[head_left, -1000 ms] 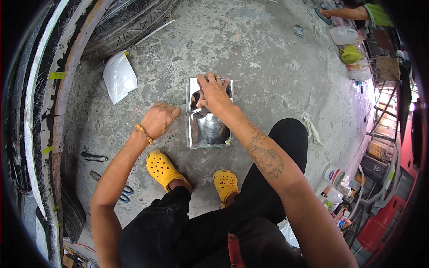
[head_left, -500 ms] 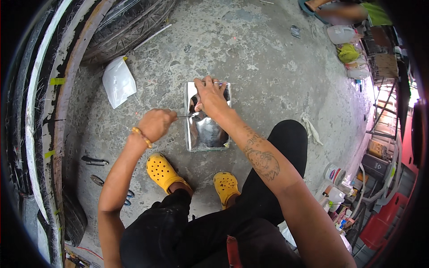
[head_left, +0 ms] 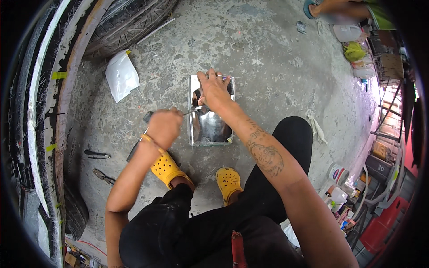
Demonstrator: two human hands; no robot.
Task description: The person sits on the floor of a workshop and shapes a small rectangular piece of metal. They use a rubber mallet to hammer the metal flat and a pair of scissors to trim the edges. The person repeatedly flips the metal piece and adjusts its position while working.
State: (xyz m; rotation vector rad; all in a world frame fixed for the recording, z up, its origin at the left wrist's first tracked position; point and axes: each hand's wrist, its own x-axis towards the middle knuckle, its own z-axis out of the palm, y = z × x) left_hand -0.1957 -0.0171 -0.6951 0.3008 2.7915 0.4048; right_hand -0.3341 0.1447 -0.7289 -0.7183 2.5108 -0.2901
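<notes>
A mirror-like silver rectangular sheet lies on the concrete floor in front of my feet, with a pale greenish edge showing beneath it. Fingers spread, my right hand rests flat on its upper part. My left hand, smeared by motion, is closed around a thin metal rod-like tool. The tool's shaft reaches to the sheet's left edge; its handle is hidden in my fist. Beneath my left wrist shows a dark bar-shaped thing, mostly covered by hand and forearm.
Pliers and a black-handled tool lie at the left. A white sheet lies near a tyre. My yellow clogs flank the near side. Jugs, a bucket and another person's leg line the right.
My left hand has moved right and slightly up, and the tool's shaft now slants up toward the sheet. A dark bar beneath that wrist has come into sight. My right hand stays on the sheet.
</notes>
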